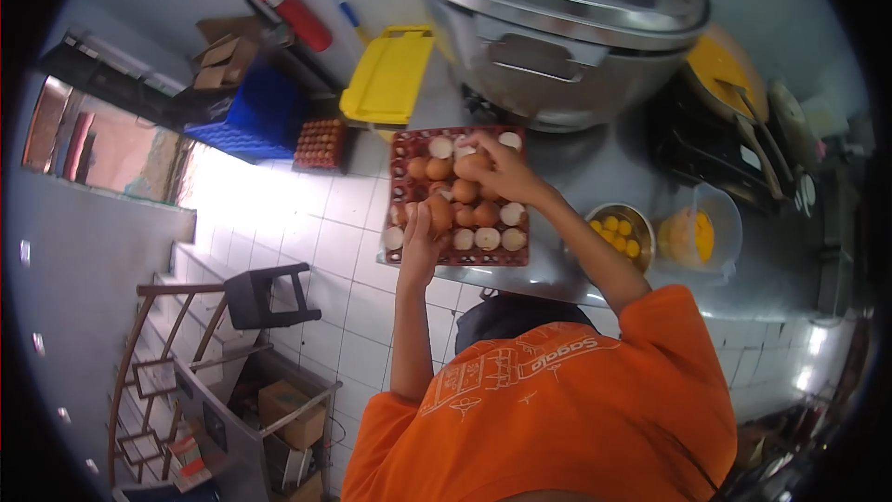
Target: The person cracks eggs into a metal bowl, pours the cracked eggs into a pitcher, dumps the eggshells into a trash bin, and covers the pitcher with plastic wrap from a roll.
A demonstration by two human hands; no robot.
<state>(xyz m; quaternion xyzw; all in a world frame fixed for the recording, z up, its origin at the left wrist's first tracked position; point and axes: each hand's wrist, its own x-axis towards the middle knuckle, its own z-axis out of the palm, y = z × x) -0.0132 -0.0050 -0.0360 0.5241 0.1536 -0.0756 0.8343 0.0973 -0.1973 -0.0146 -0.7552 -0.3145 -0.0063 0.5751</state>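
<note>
A red egg tray lies on the steel counter, holding several brown eggs and several pale empty shells. My left hand is over the tray's left part, its fingers closed round a brown egg. Higher up, my right hand reaches across the tray with its fingers round another brown egg. To the right of the tray, a metal bowl contains several yolks. Beside the bowl stands a clear plastic jug with yellow egg in it.
Behind the tray is a large lidded steel pot. A black stove with a pan and utensils is at the right. On the left are a yellow bin lid, a blue crate, another egg tray and a black stool.
</note>
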